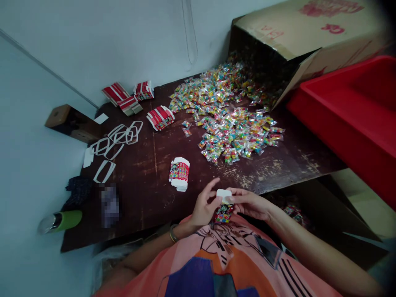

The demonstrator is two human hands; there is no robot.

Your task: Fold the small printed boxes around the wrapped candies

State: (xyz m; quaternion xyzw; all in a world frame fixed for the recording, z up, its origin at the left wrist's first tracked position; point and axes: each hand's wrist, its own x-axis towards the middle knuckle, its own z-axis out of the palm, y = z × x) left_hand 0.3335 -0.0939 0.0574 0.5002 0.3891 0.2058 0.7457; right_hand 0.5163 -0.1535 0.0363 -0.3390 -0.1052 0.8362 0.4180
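Observation:
Both my hands hold one small printed paper box (224, 206) close to my chest, at the near edge of the dark wooden table (148, 194). My left hand (204, 206) grips its left side with fingers curled. My right hand (250, 203) pinches the white top flap from the right. A short stack of flat printed boxes (179, 173) lies on the table just beyond my left hand. Farther back spreads a big heap of small colourful candy packets (229, 119).
A tipped cardboard carton (297, 33) spills the packets at the back right. A red plastic bin (355, 115) stands at the right. More flat red box stacks (159, 117) and white paper cut-outs (117, 140) lie at the back left. A green bottle (62, 220) lies at the left edge.

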